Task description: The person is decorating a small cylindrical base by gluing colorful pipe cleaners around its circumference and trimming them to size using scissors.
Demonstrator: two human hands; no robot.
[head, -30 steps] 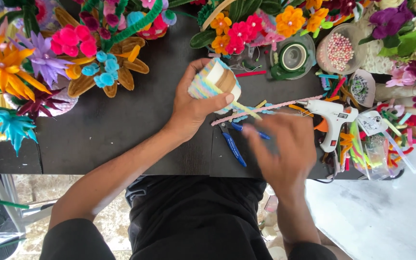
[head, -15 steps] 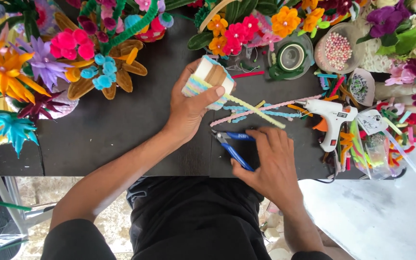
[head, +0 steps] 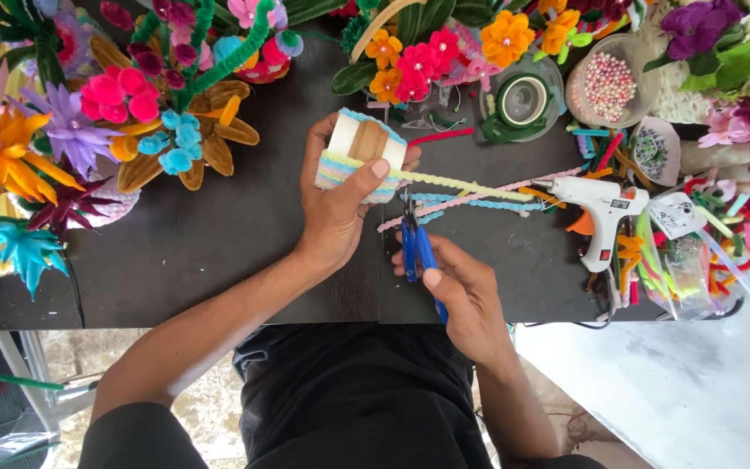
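- Pipe-cleaner-wrapped cup [head: 362,155] sits in the left hand [head: 338,208], held on its side above the dark counter [head: 201,252], just past the middle of the view toward 12 o'clock
- Pastel fuzzy bands (yellow, pink, blue) already ring its lower part and a light-blue band edges the rim; the white wall with a tan patch between them is bare, so by my reading the wrapping is partly done, with the middle left to cover
- A yellow pipe cleaner [head: 470,184] trails from the cup toward 3 o'clock, uncut; pink and blue strands [head: 479,201] lie beside it on the counter
- Left hand is closed around the cup, thumb across its side, fingers curled behind
- Right hand [head: 466,295], at 5 o'clock from the cup, is clamped on the blue-handled cutters [head: 417,252]; their tip points up at the yellow strand just beside the cup; I cannot tell whether the blades are apart
- A white glue gun [head: 601,213] lies at 3 o'clock, untouched
- Further out: a green tape roll [head: 524,100] and a bowl of pearl beads [head: 609,82] toward 1 o'clock, finished pipe-cleaner flowers [head: 167,113] at 10 o'clock
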